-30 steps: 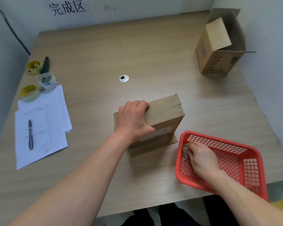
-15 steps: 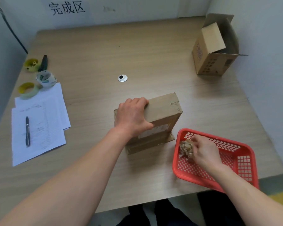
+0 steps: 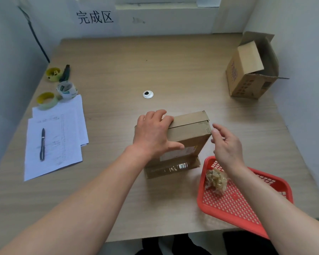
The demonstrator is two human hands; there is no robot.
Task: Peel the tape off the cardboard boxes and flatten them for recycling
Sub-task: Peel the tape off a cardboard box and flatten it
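Tape wad [image 3: 215, 181] sits in red basket [image 3: 228, 203], near right. Right hand [image 3: 226, 146] empty, fingers loose, beside box [image 3: 186, 137] at mid-table. Left hand [image 3: 153, 135] grips its top edge. Risk: box tips if left grip slackens during peel.

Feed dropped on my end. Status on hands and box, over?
Left hand grips the sealed box on edge. Right hand open, empty, beside its right end. Tape wad in red basket. Nothing blocking.
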